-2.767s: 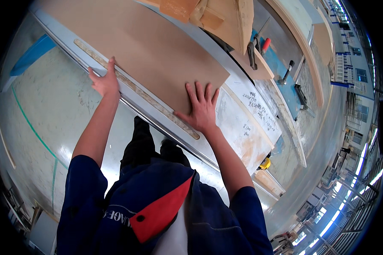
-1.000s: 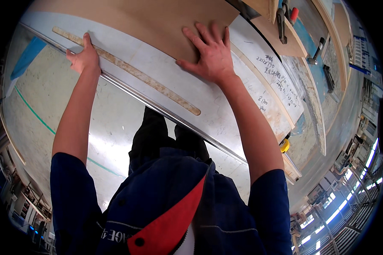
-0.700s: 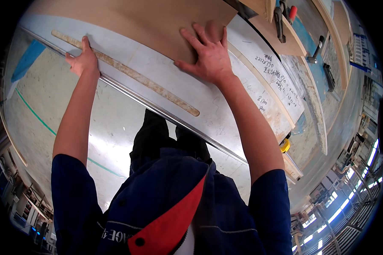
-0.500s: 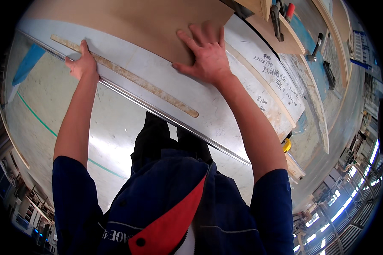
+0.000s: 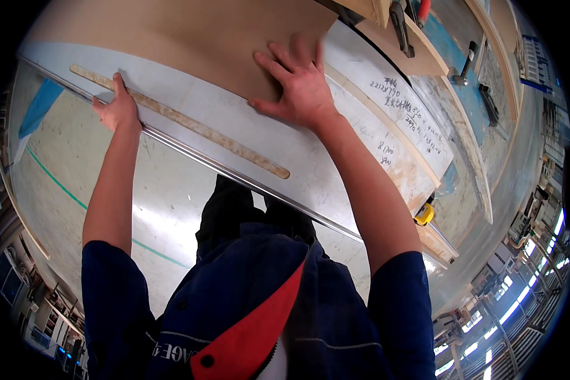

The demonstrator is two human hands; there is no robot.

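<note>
A large brown sheet (image 5: pixel 171 38) lies flat over the far side of a white-topped work table (image 5: pixel 335 183). Spread across the sheet's near edge is my right hand (image 5: pixel 301 88), fingers apart and slightly blurred, with the thumb at the border of the white top. My left hand (image 5: pixel 118 111) grips the table's metal-trimmed front edge (image 5: pixel 234 182). Its thumb lies on top, touching a long narrow tan strip (image 5: pixel 202 130) with a rounded end; its other fingers are mostly hidden. Whether the strip is inset or loose I cannot tell.
Handwriting marks the table's right part. A yellow tape measure (image 5: pixel 425 214) sits by my right forearm. At the upper right are a black clamp (image 5: pixel 399 28), a hammer (image 5: pixel 467 64) and several wooden boards (image 5: pixel 418 54). A blue sheet (image 5: pixel 40 107) hangs at the left.
The view has shifted slightly. My right hand has come a little left and nearer, still on the brown sheet, and more of the tape measure shows. My left hand keeps its place at the edge.
</note>
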